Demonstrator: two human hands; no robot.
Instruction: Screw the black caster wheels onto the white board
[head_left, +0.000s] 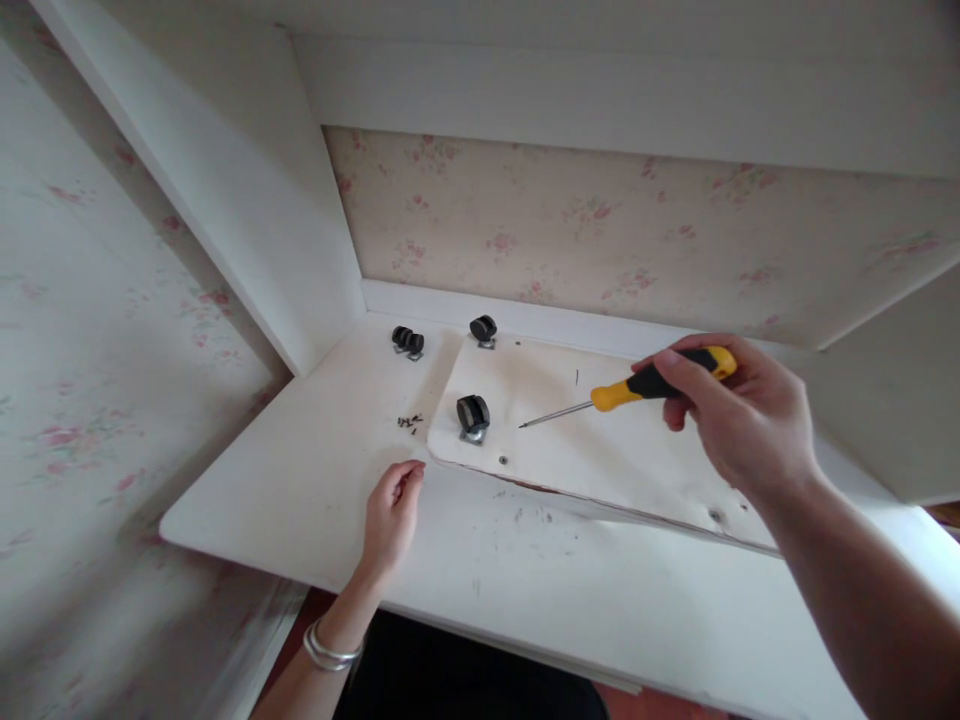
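Screwdriver (616,394) right of frame centre, tip pointing left over the white board (600,455); contact cannot be determined. Right hand (754,420): fingers closed round its handle. Two casters (472,412) stand at the board's left end; screws (409,422) lie beside it on the counter (292,470). Left hand (391,510), lower centre: fingers drawn together, contents not discernible.

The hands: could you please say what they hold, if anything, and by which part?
The right hand holds a screwdriver by its handle; whether the left hand holds anything is unclear.
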